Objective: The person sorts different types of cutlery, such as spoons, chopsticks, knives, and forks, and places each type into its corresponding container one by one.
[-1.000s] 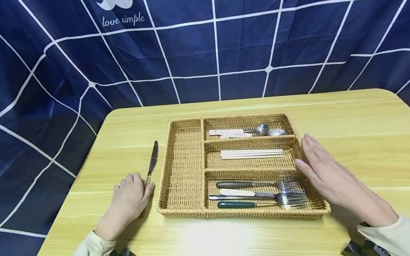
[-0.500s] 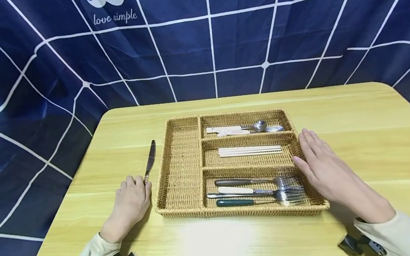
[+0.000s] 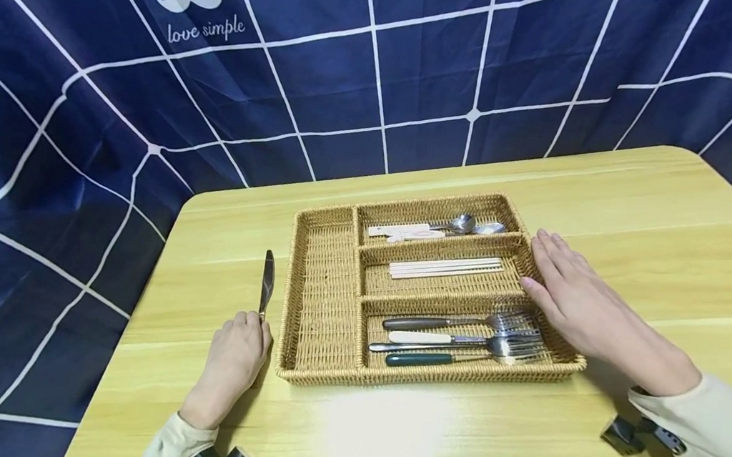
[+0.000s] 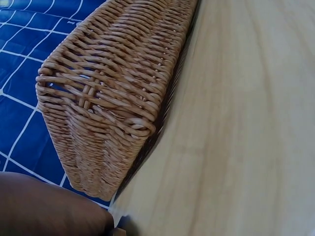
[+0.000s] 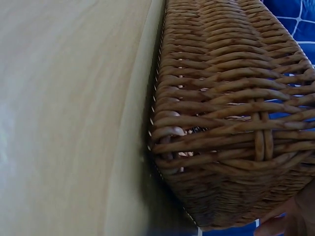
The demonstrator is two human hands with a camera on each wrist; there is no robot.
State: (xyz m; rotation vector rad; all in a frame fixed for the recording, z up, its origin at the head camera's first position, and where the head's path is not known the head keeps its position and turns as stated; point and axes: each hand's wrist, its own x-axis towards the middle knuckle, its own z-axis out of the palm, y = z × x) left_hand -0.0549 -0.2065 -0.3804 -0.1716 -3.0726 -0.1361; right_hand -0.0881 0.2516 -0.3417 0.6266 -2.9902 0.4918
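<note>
left hand [image 3: 235, 357] grips knife [image 3: 267, 283] handle beside wicker tray [image 3: 318, 368]; right hand [image 3: 575, 309] rests on its rim

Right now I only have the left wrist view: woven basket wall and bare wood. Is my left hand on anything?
Observer: Yes, the left hand grips the handle end of a knife lying on the table, just left of the basket.
Operator: Where is the other hand?
Observer: The right hand lies flat against the basket's right rim, fingers straight.
Operator: Which compartment has room?
Observer: The long left compartment shows nothing in it. The other three hold spoons, chopsticks and forks.
</note>
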